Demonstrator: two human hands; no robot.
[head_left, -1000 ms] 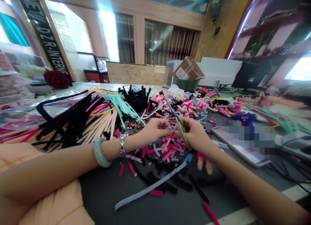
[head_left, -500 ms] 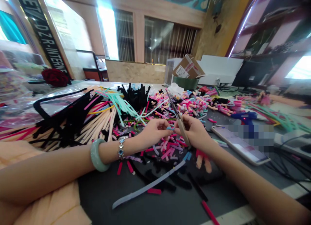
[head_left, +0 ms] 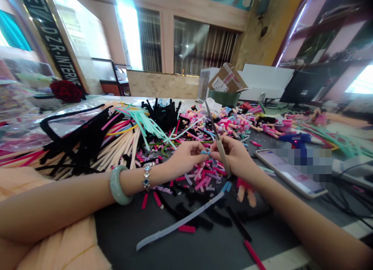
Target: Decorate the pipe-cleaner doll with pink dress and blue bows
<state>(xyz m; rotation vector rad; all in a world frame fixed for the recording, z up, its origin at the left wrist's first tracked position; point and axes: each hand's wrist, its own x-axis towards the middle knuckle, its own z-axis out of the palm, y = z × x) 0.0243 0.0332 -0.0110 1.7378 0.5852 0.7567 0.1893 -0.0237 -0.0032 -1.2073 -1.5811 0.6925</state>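
My left hand [head_left: 189, 157] is closed in a pinch on a small blue piece of pipe cleaner [head_left: 205, 152]. Close against it, the fingertips of my right hand [head_left: 233, 155] meet at the same blue piece. Scissors [head_left: 222, 151] with a beige handle rest in my right hand, their dark blades pointing up and away. Below my hands lie a pale grey-blue strip [head_left: 180, 221] and short blue pieces [head_left: 226, 186]. A small figure [head_left: 246, 190] with peach legs and red on top lies under my right wrist, partly hidden.
Bundled pipe cleaners [head_left: 116, 153] spread at left, near a black bunch [head_left: 161, 114]. Behind my hands is a heap of small pink dolls [head_left: 233, 122]. At right are a phone [head_left: 291, 175], a blue glue gun [head_left: 298, 140] and cables [head_left: 346, 200]. A cardboard box [head_left: 227, 81] stands at the back.
The view has shifted slightly. Both hands stay together at the blue piece, and the scissors remain in my right hand, tipped a little differently.
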